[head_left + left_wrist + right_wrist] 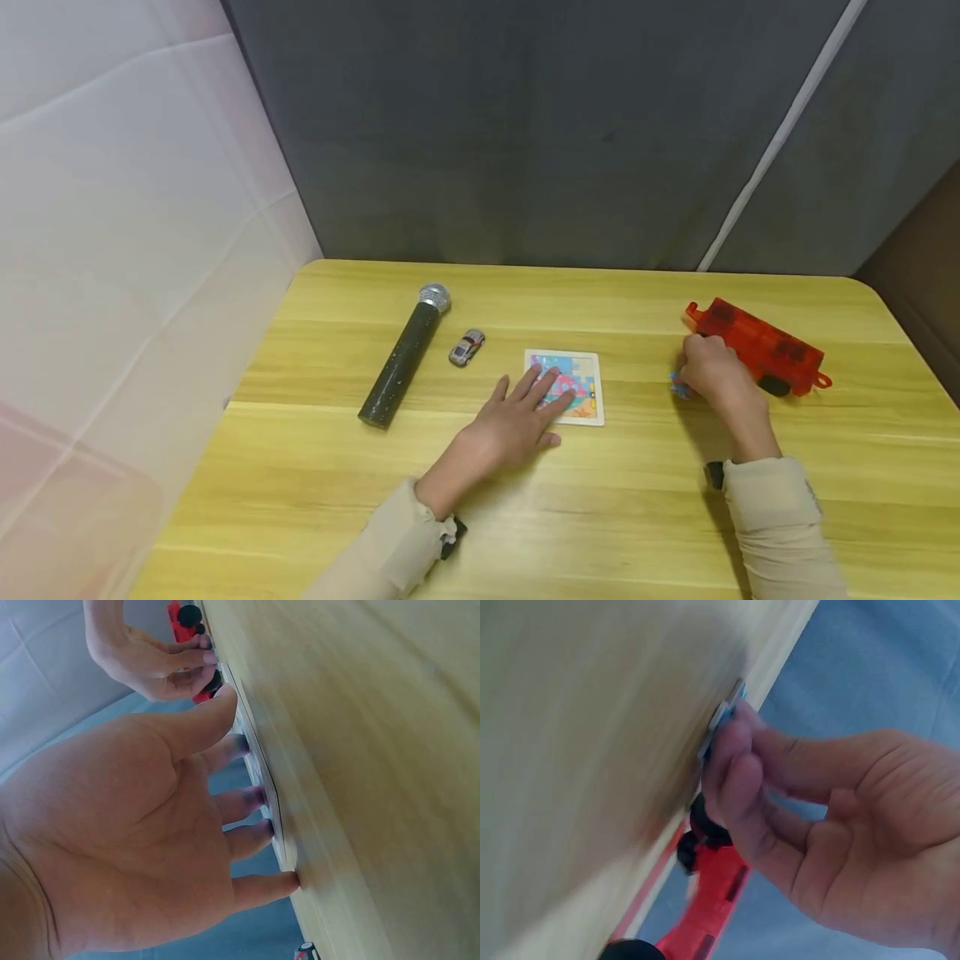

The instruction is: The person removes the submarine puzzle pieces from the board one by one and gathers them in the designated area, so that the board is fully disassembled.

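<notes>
My left hand (517,417) is palm down, fingers extended and spread, gripping nothing; its middle fingertips rest on the puzzle board (588,402), and its little finger touches the tabletop (585,508) just beside the board. My right hand (716,375) is curled, with thumb and fingers pinching a blue puzzle piece (678,386) beside the red toy vehicle (780,346).

Orientation: the board lies flat, roughly square, its edges nearly aligned with the tabletop; no long axis is evident. In the right wrist view the piece appears edge-on, its long edge roughly parallel to the tabletop surface.

Appearance: white frame; blue, pink and sand-coloured picture with an orange starfish.

Visibility: my fingers cover the board's left portion and most of the piece. I cannot tell whether the piece touches the tabletop.

Outward, left of the board: a toy car (467,347), then a dark microphone (401,364), silver head pointing away from me.
</notes>
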`<state>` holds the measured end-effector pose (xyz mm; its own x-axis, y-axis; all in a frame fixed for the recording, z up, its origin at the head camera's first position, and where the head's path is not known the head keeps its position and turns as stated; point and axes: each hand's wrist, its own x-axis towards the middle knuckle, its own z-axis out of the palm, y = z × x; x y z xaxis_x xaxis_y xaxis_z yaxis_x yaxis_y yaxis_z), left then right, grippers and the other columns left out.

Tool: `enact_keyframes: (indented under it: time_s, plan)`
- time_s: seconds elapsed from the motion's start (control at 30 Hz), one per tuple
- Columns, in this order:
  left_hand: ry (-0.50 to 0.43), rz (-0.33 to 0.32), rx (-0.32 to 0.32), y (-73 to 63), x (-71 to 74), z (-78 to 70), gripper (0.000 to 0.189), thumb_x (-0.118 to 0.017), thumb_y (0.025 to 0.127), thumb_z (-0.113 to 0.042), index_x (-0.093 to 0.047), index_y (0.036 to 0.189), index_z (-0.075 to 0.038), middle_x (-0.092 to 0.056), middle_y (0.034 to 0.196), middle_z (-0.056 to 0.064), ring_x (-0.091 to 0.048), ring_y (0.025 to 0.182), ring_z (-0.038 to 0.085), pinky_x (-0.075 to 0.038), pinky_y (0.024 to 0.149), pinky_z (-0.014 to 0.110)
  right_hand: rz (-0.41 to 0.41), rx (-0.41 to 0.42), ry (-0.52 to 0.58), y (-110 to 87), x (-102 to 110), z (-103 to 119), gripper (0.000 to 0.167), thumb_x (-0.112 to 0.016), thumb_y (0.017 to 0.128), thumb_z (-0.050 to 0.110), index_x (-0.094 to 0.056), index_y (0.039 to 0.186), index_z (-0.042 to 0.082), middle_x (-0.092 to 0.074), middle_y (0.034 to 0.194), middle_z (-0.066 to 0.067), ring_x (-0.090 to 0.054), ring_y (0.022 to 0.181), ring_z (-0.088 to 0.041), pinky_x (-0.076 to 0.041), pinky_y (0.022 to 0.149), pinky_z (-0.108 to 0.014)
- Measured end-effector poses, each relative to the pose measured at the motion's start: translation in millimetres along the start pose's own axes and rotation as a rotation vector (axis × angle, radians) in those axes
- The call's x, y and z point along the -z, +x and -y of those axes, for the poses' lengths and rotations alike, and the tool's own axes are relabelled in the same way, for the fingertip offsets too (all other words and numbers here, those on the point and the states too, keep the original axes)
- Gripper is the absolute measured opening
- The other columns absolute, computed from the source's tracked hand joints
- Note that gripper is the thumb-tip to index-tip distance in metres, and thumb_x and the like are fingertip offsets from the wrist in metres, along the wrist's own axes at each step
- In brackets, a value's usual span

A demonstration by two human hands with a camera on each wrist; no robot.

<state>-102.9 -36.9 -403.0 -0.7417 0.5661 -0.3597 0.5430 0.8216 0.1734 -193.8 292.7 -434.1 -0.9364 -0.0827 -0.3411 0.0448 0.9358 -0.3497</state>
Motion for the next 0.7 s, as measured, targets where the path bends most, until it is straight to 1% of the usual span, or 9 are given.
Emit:
enact_keyframes:
  time_s: [0.07,0.17,0.23,0.3,0.4,0.47,0.53,0.6,0.7]
  plan:
    - [0.011,-0.003,0.002,0.6,0.6,0.0,0.066,-0.047,0.117,-0.044,-0.024,0.177,-0.029,-0.008,0.187,0.005,-0.004,0.173,0.028,-0.020,0.137,0.059,0.012,-0.013,-0.023,-1.3,2,6,0.018,-0.077,0.094,0.001,-0.067,0.080,0.003,-0.065,0.074,-0.011,-0.062,0.064,-0.023,-0.050,0.060,-0.033]
    - [0.016,-0.004,0.005,1.5,0.7,-0.1,0.066,-0.048,0.117,-0.044,-0.024,0.177,-0.030,-0.008,0.187,0.005,-0.005,0.173,0.028,-0.020,0.137,0.058,0.024,0.008,-0.037,-1.5,1,8,0.027,-0.077,0.095,-0.002,-0.066,0.072,0.004,-0.064,0.067,-0.010,-0.062,0.061,-0.021,-0.050,0.058,-0.031]
    - [0.012,0.001,0.009,1.4,0.9,-0.3,0.066,-0.048,0.117,-0.044,-0.024,0.177,-0.030,-0.008,0.187,0.005,-0.004,0.173,0.028,-0.020,0.137,0.058,0.002,0.048,-0.035,0.4,-2,6,0.034,-0.073,0.094,-0.005,-0.062,0.064,0.008,-0.059,0.060,-0.006,-0.056,0.056,-0.019,-0.046,0.054,-0.029]
    - [0.002,0.007,0.013,1.1,1.0,-0.4,0.066,-0.048,0.117,-0.044,-0.024,0.177,-0.030,-0.008,0.186,0.005,-0.004,0.173,0.028,-0.019,0.137,0.058,-0.059,0.096,-0.038,1.9,-8,6,0.036,-0.065,0.093,-0.006,-0.057,0.062,0.010,-0.051,0.059,-0.004,-0.049,0.055,-0.018,-0.040,0.051,-0.029]
    - [-0.010,0.016,0.018,1.5,0.8,-0.4,0.066,-0.048,0.117,-0.044,-0.024,0.177,-0.030,-0.007,0.187,0.005,-0.003,0.173,0.028,-0.018,0.137,0.058,-0.164,0.188,-0.037,-9.8,-7,35,0.026,-0.060,0.090,-0.007,-0.059,0.068,0.007,-0.051,0.070,-0.007,-0.048,0.063,-0.021,-0.041,0.055,-0.033]
    - [-0.005,0.016,0.021,1.7,0.9,-0.9,0.066,-0.048,0.117,-0.044,-0.024,0.177,-0.031,-0.006,0.187,0.006,-0.003,0.173,0.028,-0.018,0.137,0.058,-0.210,0.269,-0.027,-19.5,-6,65,0.018,-0.064,0.094,-0.006,-0.066,0.079,0.003,-0.056,0.080,-0.011,-0.053,0.073,-0.025,-0.049,0.062,-0.039]
    - [0.000,0.014,0.027,1.6,1.2,-1.4,0.066,-0.048,0.117,-0.044,-0.025,0.177,-0.031,-0.004,0.186,0.009,-0.001,0.173,0.030,-0.019,0.138,0.057,-0.179,0.352,-0.001,-27.5,-5,95,0.008,-0.071,0.099,-0.003,-0.075,0.092,-0.001,-0.066,0.093,-0.016,-0.062,0.086,-0.030,-0.058,0.075,-0.045]
    - [0.006,0.012,0.038,1.3,1.4,-2.2,0.065,-0.048,0.117,-0.045,-0.025,0.177,-0.032,-0.004,0.186,0.014,-0.001,0.173,0.032,-0.019,0.138,0.055,-0.131,0.407,0.016,-27.4,-10,116,0.008,-0.073,0.103,0.001,-0.079,0.101,-0.004,-0.070,0.103,-0.018,-0.066,0.096,-0.032,-0.061,0.085,-0.049]
    - [0.017,0.014,0.058,0.9,1.1,-2.6,0.064,-0.047,0.117,-0.046,-0.026,0.176,-0.035,-0.005,0.184,0.021,-0.003,0.173,0.035,-0.020,0.138,0.053,-0.068,0.406,0.037,-23.2,-17,133,0.013,-0.072,0.105,0.003,-0.080,0.105,-0.006,-0.069,0.113,-0.020,-0.067,0.106,-0.034,-0.062,0.093,-0.052]
